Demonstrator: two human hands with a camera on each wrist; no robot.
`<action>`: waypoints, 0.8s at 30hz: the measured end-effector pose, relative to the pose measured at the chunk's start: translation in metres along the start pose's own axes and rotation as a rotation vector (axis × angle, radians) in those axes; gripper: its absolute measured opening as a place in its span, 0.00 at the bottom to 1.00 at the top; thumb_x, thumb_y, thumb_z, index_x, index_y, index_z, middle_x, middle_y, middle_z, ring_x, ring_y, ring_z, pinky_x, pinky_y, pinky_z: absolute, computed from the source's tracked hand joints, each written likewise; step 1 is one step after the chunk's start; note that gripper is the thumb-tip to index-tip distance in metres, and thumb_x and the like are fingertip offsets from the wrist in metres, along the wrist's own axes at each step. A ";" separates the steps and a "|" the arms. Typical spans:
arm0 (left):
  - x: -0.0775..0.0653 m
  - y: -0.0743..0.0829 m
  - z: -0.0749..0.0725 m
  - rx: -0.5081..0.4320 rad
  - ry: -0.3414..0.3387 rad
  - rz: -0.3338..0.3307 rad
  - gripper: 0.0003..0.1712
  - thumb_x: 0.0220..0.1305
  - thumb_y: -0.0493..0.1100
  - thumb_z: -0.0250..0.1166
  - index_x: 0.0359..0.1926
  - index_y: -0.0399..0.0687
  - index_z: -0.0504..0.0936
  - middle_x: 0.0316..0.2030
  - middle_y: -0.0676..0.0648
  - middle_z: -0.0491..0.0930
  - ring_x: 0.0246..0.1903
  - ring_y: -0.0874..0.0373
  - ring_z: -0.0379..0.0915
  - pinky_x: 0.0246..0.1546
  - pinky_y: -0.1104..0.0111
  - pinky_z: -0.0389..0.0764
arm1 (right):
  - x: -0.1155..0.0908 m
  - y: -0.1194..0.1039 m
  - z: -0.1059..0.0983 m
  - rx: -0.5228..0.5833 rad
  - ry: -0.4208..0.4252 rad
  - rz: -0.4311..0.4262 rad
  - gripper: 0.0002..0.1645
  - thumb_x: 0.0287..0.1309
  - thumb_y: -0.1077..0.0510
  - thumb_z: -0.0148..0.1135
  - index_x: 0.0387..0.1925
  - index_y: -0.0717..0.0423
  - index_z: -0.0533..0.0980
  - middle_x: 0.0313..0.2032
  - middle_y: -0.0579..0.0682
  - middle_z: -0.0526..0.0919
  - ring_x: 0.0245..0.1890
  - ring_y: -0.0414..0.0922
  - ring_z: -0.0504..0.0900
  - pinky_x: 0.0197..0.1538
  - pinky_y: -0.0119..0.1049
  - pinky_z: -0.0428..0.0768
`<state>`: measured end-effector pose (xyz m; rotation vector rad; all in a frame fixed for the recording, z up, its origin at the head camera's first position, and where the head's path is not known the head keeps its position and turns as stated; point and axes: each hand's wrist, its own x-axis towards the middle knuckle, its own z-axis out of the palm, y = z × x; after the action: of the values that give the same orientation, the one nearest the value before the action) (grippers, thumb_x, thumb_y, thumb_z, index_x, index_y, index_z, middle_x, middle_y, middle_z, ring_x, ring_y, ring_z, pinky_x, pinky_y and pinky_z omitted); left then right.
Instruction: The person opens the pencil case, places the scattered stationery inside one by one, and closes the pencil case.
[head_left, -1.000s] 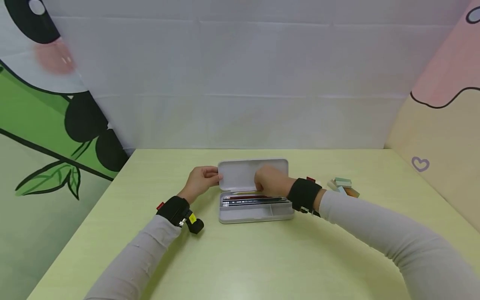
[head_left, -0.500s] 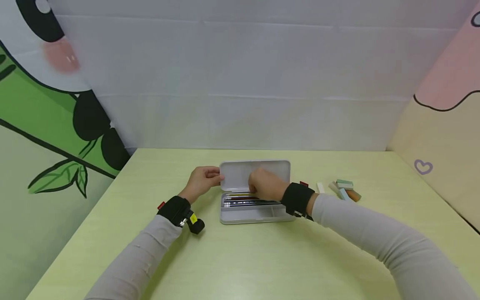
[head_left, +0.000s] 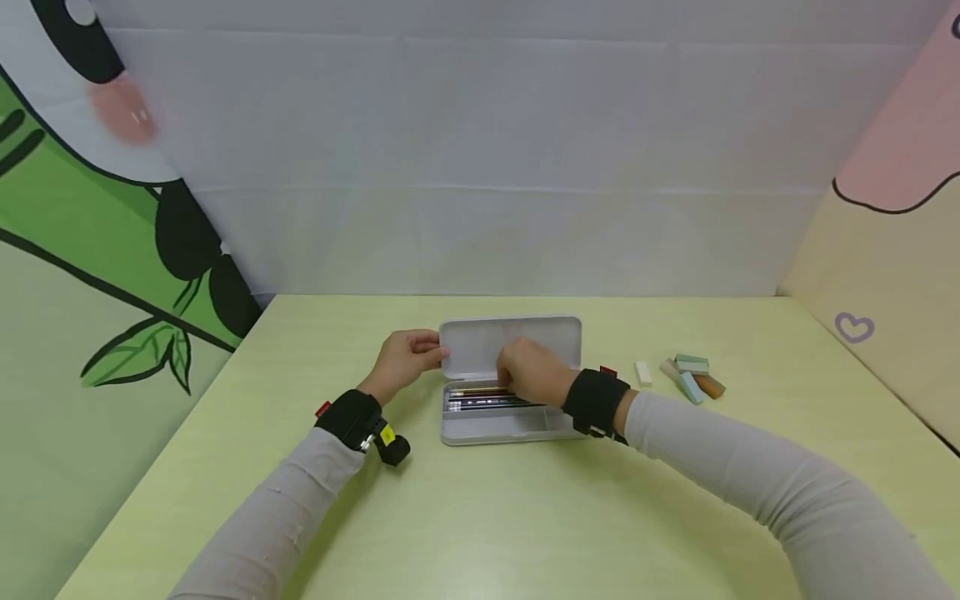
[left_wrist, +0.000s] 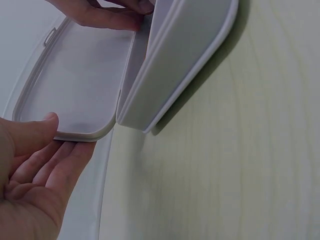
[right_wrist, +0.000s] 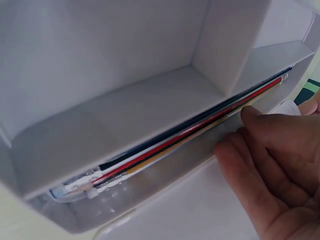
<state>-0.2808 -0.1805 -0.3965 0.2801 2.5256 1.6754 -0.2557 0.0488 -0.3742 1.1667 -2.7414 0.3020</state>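
A pale grey pencil case (head_left: pixel 491 428) lies with its lid (head_left: pixel 471 340) raised. My left hand (head_left: pixel 405 362) holds the lid's left edge, thumb on the inner face and fingers behind, as the left wrist view shows. Several pencils (right_wrist: pixel 180 132), among them dark, red and yellow ones, lie side by side in the long rear compartment. My right hand (head_left: pixel 534 369) reaches over that compartment. In the right wrist view its thumb tip is at the yellow pencil, with the bent fingers beside the case wall and a gap between thumb and fingers. The hand hides the pencils' right ends in the head view.
Right of the case stands a small white block (head_left: pixel 642 372). Beyond it, several coloured blocks, including a light blue one (head_left: pixel 691 387) and an orange-brown one (head_left: pixel 709 385), lie in a loose pile. A pale wall cloth (head_left: pixel 525 167) rises behind the table (head_left: pixel 465 517).
My right hand has shifted left along the pencils, and its arm has uncovered the small white block. My left hand stays at the lid's edge.
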 end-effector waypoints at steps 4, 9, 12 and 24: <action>0.001 -0.001 0.001 -0.005 -0.003 0.001 0.22 0.65 0.40 0.63 0.57 0.33 0.76 0.52 0.32 0.81 0.46 0.48 0.84 0.53 0.58 0.84 | -0.004 0.003 -0.001 0.001 -0.005 0.013 0.05 0.49 0.70 0.68 0.22 0.61 0.83 0.23 0.51 0.85 0.26 0.43 0.81 0.30 0.30 0.82; 0.001 -0.001 -0.001 0.005 -0.003 0.010 0.22 0.65 0.39 0.63 0.57 0.32 0.76 0.52 0.32 0.81 0.47 0.47 0.84 0.53 0.59 0.84 | -0.011 0.013 -0.007 -0.007 -0.006 0.053 0.05 0.52 0.66 0.69 0.22 0.60 0.83 0.23 0.51 0.85 0.25 0.43 0.80 0.31 0.31 0.81; 0.002 -0.001 0.001 0.009 -0.004 0.012 0.22 0.65 0.39 0.63 0.57 0.32 0.76 0.52 0.32 0.80 0.47 0.47 0.84 0.52 0.60 0.84 | -0.020 0.021 -0.012 -0.001 -0.006 0.090 0.05 0.52 0.65 0.69 0.23 0.60 0.83 0.23 0.51 0.85 0.24 0.42 0.79 0.31 0.32 0.81; 0.005 0.000 0.001 0.010 0.008 -0.004 0.21 0.65 0.38 0.63 0.56 0.31 0.77 0.51 0.32 0.81 0.45 0.49 0.85 0.52 0.58 0.84 | -0.074 0.071 -0.036 0.026 0.011 0.226 0.04 0.44 0.67 0.72 0.25 0.64 0.83 0.21 0.52 0.82 0.23 0.42 0.76 0.30 0.36 0.79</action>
<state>-0.2854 -0.1784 -0.3973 0.2699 2.5389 1.6669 -0.2544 0.1575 -0.3637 0.8572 -2.8701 0.3691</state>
